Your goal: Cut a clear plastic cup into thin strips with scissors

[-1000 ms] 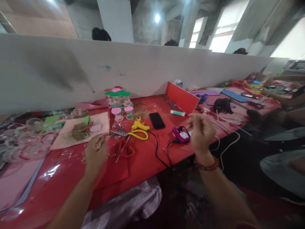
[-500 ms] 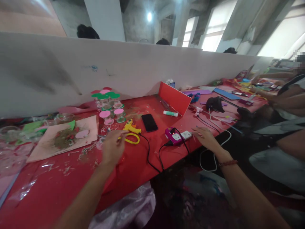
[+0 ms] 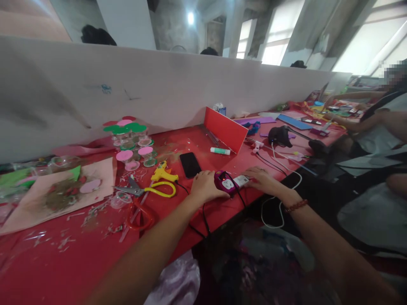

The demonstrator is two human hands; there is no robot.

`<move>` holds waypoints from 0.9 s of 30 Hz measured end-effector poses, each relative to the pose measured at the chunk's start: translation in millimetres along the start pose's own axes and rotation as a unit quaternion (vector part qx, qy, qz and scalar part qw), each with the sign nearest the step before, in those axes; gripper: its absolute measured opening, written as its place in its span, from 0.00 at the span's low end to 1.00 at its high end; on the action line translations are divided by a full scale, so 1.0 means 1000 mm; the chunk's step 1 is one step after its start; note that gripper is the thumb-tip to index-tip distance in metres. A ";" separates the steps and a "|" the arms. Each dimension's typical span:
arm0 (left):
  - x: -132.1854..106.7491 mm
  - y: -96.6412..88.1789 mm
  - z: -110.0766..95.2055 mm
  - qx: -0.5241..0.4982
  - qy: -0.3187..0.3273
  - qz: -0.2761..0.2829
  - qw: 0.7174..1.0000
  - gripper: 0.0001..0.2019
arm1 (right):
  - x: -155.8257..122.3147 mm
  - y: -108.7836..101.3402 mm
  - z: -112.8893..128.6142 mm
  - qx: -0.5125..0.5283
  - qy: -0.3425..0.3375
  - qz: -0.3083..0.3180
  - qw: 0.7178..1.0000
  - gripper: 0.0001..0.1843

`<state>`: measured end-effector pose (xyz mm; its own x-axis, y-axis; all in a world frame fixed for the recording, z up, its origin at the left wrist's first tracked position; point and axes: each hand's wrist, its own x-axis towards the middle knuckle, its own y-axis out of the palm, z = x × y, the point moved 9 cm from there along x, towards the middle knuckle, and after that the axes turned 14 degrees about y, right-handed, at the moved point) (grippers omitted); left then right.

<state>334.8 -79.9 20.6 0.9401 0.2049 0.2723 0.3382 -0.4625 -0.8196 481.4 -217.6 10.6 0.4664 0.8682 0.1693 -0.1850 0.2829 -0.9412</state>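
Note:
My left hand (image 3: 206, 186) is closed around the left end of a purple extension socket (image 3: 226, 183), where a black cord runs in. A small red light glows on the socket. A white power adapter (image 3: 241, 181) sits at the socket's right side. My right hand (image 3: 262, 181) has its fingers closed on the adapter's right end; the fingertips are partly hidden. Left of my left hand lie a yellow glue gun (image 3: 163, 173) and scissors with yellow handles (image 3: 159, 189). A black phone (image 3: 190, 165) lies just behind the hand.
Red-handled scissors (image 3: 141, 218) lie near the front. Stacked clear cups with coloured discs (image 3: 130, 142) stand by the white partition (image 3: 178, 89). A red board (image 3: 225, 129), a glue stick (image 3: 220, 151) and a pink glue gun (image 3: 257, 146) are behind. Another person (image 3: 381, 114) sits at the right.
My left hand has moved right, from beside the yellow scissors to the extension socket, and gripped it. My right hand has closed in on the white adapter. The view has shifted slightly right.

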 end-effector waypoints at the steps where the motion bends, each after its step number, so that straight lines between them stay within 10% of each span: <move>1: 0.001 0.001 -0.003 0.003 0.005 0.003 1.000 0.39 | 0.000 0.002 0.000 0.005 -0.003 0.003 1.000 0.19; 27: 0.019 -0.001 -0.020 0.030 0.030 0.066 0.997 0.30 | 0.005 0.004 0.015 0.044 -0.070 0.062 0.995 0.15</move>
<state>353.2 -92.8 36.5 0.9777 0.0930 0.1883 0.2100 -0.4292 -0.8784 469.5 -206.2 11.7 0.3117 0.9451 0.0984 -0.3122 0.1997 -0.9288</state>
